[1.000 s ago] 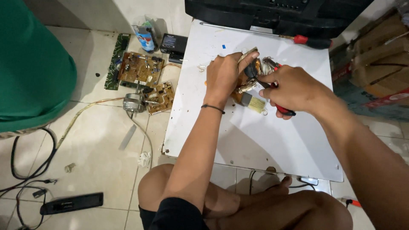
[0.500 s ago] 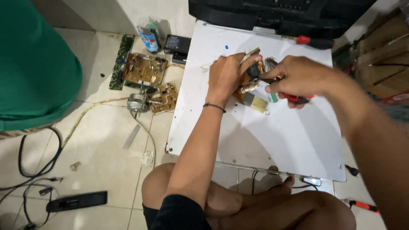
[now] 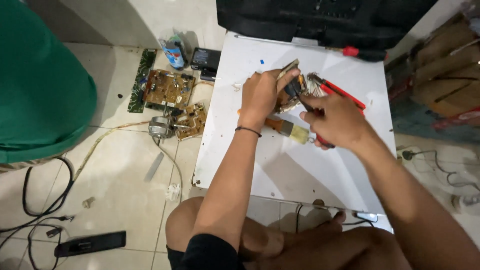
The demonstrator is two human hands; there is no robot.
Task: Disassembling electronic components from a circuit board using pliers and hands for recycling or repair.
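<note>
I am looking down at a white panel (image 3: 300, 165) lying flat across the middle of the frame, and both hands are working at its upper centre. My left hand (image 3: 262, 97) is curling around a small electronic part (image 3: 288, 95), a brownish piece with what looks like copper winding and a bit of board; the fingers are wrapped over it, pressing it down toward the panel. My right hand (image 3: 337, 120) is closing around the red handles of a pair of pliers (image 3: 325, 107), with the dark tips reaching into the part from the right. I cannot tell whether the tips are actually biting on a lead or only touching it.

I am judging the part to be light but dense for its size, stiff in the core and fragile at the thin wires and solder points. It seems best held by the solid body, as the left hand is doing, never by the loose leads. The pliers look rigid, and their coated handles should not slip.

A paintbrush (image 3: 290, 129) with a brown handle and pale bristles is lying on the panel just below the hands. In the upper left, circuit boards (image 3: 170, 90) and a small motor (image 3: 161, 127) are sitting on the tiled floor (image 3: 115, 180), with black cables (image 3: 40, 200) trailing at the lower left. A red-handled screwdriver (image 3: 310, 46) is resting near the panel's top edge.
</note>
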